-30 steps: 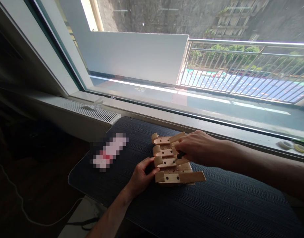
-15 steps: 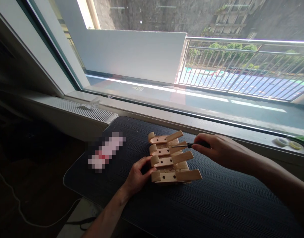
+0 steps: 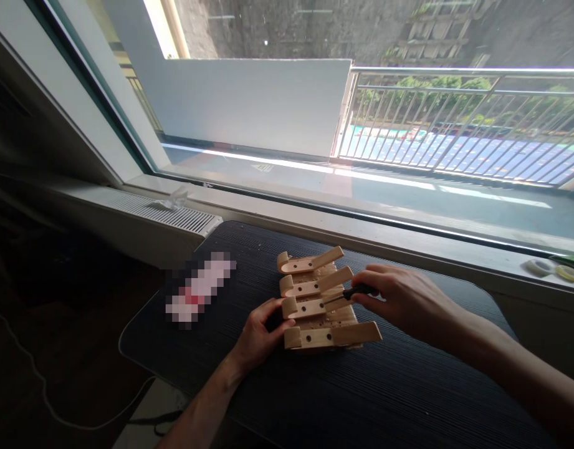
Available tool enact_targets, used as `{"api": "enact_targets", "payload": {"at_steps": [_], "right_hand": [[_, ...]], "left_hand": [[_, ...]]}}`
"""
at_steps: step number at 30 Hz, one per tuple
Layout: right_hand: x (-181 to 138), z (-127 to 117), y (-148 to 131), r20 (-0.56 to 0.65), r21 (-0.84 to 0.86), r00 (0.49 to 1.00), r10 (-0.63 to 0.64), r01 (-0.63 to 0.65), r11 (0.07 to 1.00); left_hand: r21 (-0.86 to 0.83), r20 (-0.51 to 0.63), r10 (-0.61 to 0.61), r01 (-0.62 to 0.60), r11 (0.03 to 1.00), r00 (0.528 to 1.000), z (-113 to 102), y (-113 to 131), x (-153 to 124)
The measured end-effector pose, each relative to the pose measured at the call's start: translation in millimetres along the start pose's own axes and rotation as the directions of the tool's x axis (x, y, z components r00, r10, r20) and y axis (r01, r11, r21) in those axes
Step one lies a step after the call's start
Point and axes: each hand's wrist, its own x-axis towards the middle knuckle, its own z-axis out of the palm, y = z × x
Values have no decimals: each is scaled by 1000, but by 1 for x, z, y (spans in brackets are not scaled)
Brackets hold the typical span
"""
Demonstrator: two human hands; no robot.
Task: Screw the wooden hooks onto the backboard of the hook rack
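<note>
A wooden hook rack lies on the dark table, its several pale hooks side by side on a backing board, each with dark screw heads. My left hand grips the rack's left edge, thumb and fingers around the rounded end of the third hook from the back. In my right hand is a screwdriver with a dark handle. Its thin shaft points left, and the tip is at the right screw of that third hook; whether it sits in the screw head I cannot tell.
The dark table stands against the window sill. A blurred pink and red item lies on its left part. Clear plastic rests on a vented cover, and tape rolls sit on the sill at right.
My right hand has moved left and slightly toward me, carrying the screwdriver tip from the second hook to the third. My left hand keeps its hold on the rack.
</note>
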Motion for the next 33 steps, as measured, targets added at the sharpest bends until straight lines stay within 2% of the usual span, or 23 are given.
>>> {"api": "enact_targets", "payload": {"at_steps": [8,10,14,16,19,22,28,33], "right_hand": [[11,3,-11,28,-130,996,-86,89,988],[15,0,-18,29,-194,987,-161,164,967],[30,-5,-41,116,-272,936,-333,353,895],[38,-7,-50,152,-292,934,-324,355,888],[43,-10,-51,217,-330,958,-186,251,910],[40,-19,-42,268,-369,959,-92,191,910],[33,-38,-45,292,-250,936,-198,275,929],[40,-23,-64,262,-309,933,-247,324,894]], "left_hand": [[-24,8,20,-20,1000,1000,1,-2,0],[-39,5,25,-25,999,1000,1,-3,0],[-61,-1,29,-29,998,1000,0,-3,-1],[-68,5,32,-32,997,999,0,-3,-2],[-71,13,41,-40,997,999,-1,-3,-2],[-65,6,43,-43,997,999,-1,-1,-3],[-79,8,37,-37,996,999,-1,0,-3],[-90,11,47,-46,995,999,-1,-2,-3]]}}
